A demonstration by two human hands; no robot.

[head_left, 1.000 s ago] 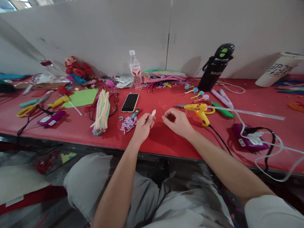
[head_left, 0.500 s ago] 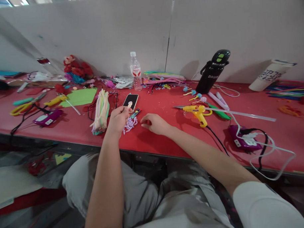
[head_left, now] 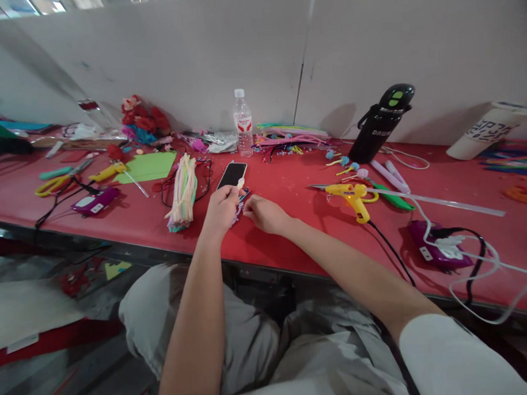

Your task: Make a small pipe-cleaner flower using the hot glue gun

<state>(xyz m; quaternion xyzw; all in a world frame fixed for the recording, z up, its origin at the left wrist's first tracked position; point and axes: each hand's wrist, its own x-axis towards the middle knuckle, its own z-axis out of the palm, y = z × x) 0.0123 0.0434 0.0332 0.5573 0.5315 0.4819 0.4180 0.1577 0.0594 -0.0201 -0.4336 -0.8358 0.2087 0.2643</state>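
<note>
Scissors: at the far left, a yellow-handled pair (head_left: 53,184) is lying on the red surface (head_left: 299,242).
Purple power block: one (head_left: 95,201) is sitting to the right of the scissors, nearer my edge.
Left glue gun: a yellow one (head_left: 109,172) is resting just beside a green sheet (head_left: 152,165).
Stem bundle: pale, fuzzy craft stems (head_left: 183,191) are lying in a bunch to the left of my hands.
Left hand: my left hand (head_left: 224,206) is pinching a small pale piece (head_left: 241,182) between thumb and fingers, its tip pointing away from me.
Phone: a dark-screened phone (head_left: 233,174) is lying just beyond that hand.
Lilac bits: a small heap (head_left: 237,214) is showing between my hands, partly hidden.
Bottle: a clear one (head_left: 244,129) is standing far off, near the partition.
Right hand: my right hand (head_left: 266,213) is curling its fingers beside the heap, close to my left; whether it is gripping anything I cannot tell.
Right glue gun: another yellow one (head_left: 354,201) is lying well to the right.
Flask: a black one (head_left: 377,130) is standing beyond that gun.
Cup: a pale, printed one (head_left: 481,133) is leaning at the far right.
</note>
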